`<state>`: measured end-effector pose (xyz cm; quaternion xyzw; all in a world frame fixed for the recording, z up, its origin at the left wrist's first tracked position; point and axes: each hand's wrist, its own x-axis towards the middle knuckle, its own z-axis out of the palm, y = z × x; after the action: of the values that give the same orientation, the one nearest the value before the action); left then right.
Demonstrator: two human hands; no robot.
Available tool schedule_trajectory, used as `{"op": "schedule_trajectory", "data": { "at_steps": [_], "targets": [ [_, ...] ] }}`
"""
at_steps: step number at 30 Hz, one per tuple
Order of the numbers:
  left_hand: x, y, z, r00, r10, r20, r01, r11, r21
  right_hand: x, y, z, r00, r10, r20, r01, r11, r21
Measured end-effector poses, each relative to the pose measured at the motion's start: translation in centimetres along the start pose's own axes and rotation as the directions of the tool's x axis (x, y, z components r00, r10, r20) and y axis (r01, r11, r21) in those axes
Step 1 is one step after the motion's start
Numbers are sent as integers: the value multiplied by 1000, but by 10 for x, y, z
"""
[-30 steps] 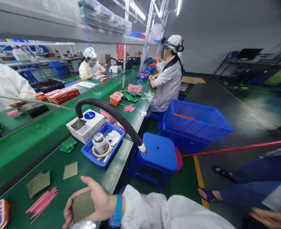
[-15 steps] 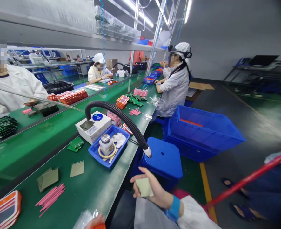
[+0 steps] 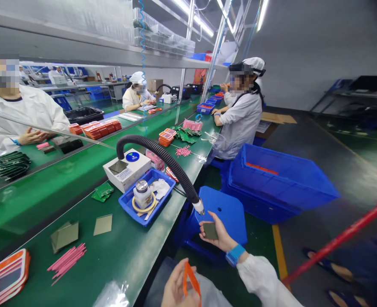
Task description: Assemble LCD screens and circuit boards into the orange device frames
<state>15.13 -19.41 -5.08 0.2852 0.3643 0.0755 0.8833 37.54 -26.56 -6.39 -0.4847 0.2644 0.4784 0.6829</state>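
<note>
the right hand (image 3: 218, 235), fingers curled round a small grey-green plate (image 3: 210, 230), has swung off the worktop (image 3: 127, 251) to just under the black hose's nozzle (image 3: 200, 207) at lower centre, while the left hand (image 3: 178, 290) now pinches an orange frame (image 3: 191, 282) at the bottom edge.

One head-worn view looks forward and down along the green bench (image 3: 118, 251), close above both hands at the bottom edge.

Desk (image 3: 121, 251): green.
Blue tray (image 3: 129, 205): mid-desk landmark.
White box (image 3: 127, 168): just behind tray.
Pink sticks (image 3: 67, 257) (loose): well nearer than tray.
</note>
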Motion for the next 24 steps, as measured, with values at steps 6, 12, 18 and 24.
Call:
{"op": "schedule_trajectory", "data": {
  "at_steps": [6, 12, 18, 24],
  "targets": [
    [39, -11, 10, 906, -380, -184, 309, 894, -324, -6, 8, 0, 1000, 5, 14, -5, 1000, -30],
    [44, -8, 3, 901, -371, -224, 278, 892, -357, -11, -7, 0, 988, -141, 60, 145, 987, -63],
    [52, -10, 15, 920, -346, -182, 269, 899, -345, -10, 6, 13, 992, -10, 127, 21, 996, -84],
    [64, -16, 25, 898, -405, -171, 350, 895, -277, -17, 8, 20, 985, -74, 157, 83, 995, -57]
  ]
}}
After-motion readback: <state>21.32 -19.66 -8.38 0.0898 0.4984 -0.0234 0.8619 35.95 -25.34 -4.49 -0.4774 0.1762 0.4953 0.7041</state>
